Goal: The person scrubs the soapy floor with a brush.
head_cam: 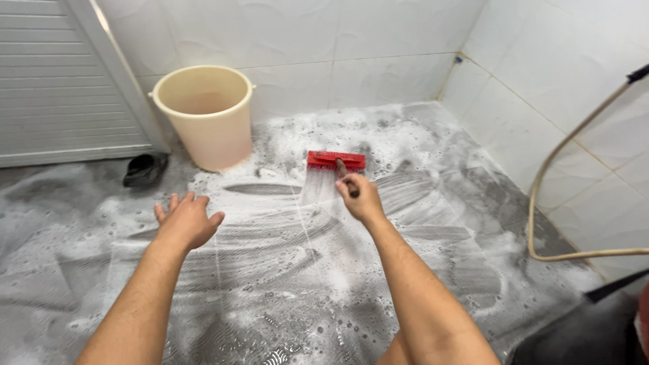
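Note:
A red scrub brush point(336, 160) rests bristles-down on the soapy grey floor point(284, 270) near the far wall. My right hand point(360, 197) grips its short dark handle just behind the brush head. My left hand point(184, 220) hovers over the foam to the left, palm down, fingers spread, holding nothing. Streaks in the foam run between the two hands.
A cream plastic bucket point(206, 115) stands at the back left by a white louvred door point(61, 81). A dark slipper point(144, 169) lies beside it. A beige hose point(561, 203) hangs along the tiled right wall and curls onto the floor.

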